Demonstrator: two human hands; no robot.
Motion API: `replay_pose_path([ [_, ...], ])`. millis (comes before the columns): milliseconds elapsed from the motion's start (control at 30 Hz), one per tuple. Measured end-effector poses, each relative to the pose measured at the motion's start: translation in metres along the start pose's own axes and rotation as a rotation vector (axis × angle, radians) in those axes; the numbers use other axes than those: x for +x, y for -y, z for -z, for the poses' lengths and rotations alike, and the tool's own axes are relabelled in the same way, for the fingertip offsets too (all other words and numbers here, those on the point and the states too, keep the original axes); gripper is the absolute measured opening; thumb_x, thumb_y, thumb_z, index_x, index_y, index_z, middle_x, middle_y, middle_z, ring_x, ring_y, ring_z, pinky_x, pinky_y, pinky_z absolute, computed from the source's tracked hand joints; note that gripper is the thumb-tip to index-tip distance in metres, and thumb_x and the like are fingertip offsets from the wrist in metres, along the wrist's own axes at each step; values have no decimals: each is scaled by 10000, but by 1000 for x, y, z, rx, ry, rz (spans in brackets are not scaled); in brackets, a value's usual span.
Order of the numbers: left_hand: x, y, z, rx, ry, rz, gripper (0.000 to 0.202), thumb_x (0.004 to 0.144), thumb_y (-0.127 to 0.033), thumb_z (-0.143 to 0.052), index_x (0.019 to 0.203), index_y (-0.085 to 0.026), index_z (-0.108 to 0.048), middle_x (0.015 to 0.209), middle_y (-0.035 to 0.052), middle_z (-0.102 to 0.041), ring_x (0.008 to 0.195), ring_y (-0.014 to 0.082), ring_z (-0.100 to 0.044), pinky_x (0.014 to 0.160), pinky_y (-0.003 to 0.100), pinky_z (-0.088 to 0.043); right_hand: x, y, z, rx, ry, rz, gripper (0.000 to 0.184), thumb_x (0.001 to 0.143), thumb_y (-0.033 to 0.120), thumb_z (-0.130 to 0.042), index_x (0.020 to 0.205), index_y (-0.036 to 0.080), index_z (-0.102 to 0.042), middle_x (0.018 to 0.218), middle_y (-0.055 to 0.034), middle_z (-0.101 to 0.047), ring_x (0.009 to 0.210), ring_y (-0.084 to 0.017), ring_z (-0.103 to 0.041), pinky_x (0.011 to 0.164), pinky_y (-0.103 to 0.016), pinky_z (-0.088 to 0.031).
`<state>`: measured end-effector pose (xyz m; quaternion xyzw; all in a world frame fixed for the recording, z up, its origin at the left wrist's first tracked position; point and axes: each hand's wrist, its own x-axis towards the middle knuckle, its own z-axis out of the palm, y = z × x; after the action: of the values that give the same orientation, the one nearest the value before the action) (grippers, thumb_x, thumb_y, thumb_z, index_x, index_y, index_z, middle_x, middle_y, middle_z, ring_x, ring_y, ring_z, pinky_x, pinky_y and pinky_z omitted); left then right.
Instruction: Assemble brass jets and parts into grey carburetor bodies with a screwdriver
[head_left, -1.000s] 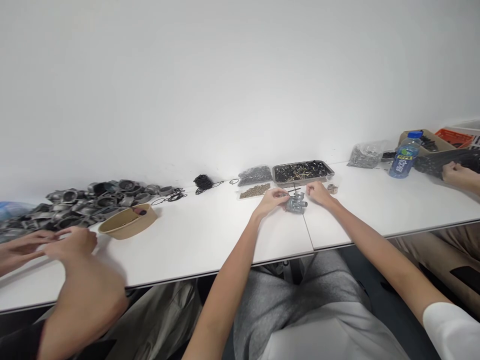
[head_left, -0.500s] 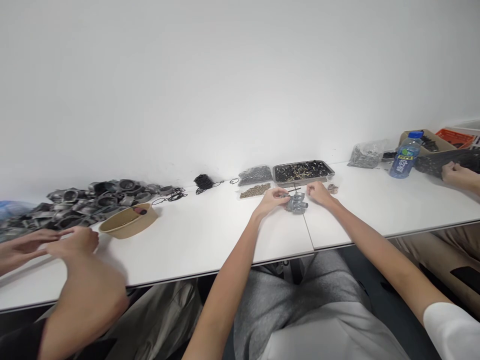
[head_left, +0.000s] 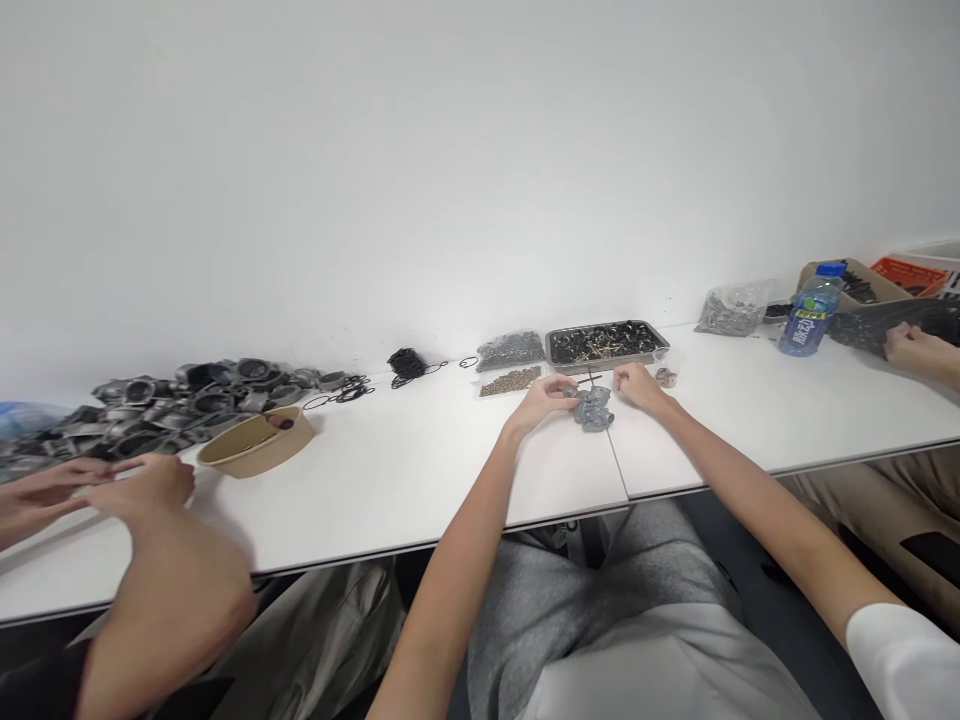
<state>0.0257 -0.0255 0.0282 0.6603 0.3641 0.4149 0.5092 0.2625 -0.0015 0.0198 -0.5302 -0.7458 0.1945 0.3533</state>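
Note:
My left hand is closed on a grey metal carburetor body, holding it just above the white table near the seam. To the right of the part is my right hand, its fingers curled together. Whatever they may pinch is too small to make out. A thin dark rod-like piece shows between the two hands, but I cannot tell which hand, if any, holds it. Behind the hands stands a metal tray with black and brass-coloured small parts.
A clear tray of brass pieces and a bag of small grey parts lie left of the metal tray. Farther left are black rings, a cardboard bowl and piled metal housings. Co-workers' hands flank me; a blue bottle stands right.
The carburetor body has turned in my left hand, so its short tube no longer points to the right as before. My right hand has hardly moved.

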Motion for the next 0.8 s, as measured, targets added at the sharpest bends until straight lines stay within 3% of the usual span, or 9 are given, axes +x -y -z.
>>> replay_pose_path([
  [300,-1,-4,0,-33,36,-1,394,548,-109,-768,925,-124,-654,989,77,-651,848,151,-625,769,305,-502,0,1,0,0,0,-5,173,568,85,-372,546,156,-528,608,-33,-608,631,-142,-516,635,-258,-351],
  [800,2,4,7,-108,55,-10,416,521,-106,-746,927,-129,-662,971,75,-668,850,161,-617,741,292,-496,1,-4,-3,-10,-13,-10,161,577,83,-398,560,156,-541,640,-37,-617,625,-143,-509,614,-256,-341],
])
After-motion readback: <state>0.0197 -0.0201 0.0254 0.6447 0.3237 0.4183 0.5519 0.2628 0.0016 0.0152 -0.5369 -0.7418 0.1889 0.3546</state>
